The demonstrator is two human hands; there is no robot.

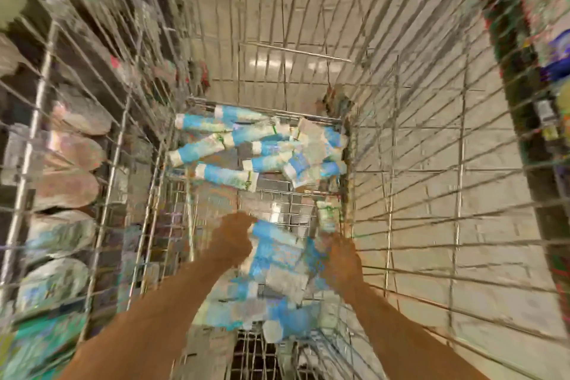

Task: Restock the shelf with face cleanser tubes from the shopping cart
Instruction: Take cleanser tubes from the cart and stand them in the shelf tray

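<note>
I look down into a wire shopping cart (pixel 160 163). Several blue-and-white face cleanser tubes (pixel 246 148) lie piled at its far end. A second bundle of tubes (pixel 274 271) sits between my hands at the near end. My left hand (pixel 234 237) closes on the bundle's left side. My right hand (pixel 339 259) presses against its right side, with one pale tube (pixel 328 216) standing up above the fingers. The frame is heavily blurred, so the exact grip is hard to read.
Shelves with packaged goods (pixel 61 188) run along the left of the cart. Another shelf of products (pixel 549 102) lines the right edge. Pale tiled floor (pixel 431 133) shows through the cart's right wall.
</note>
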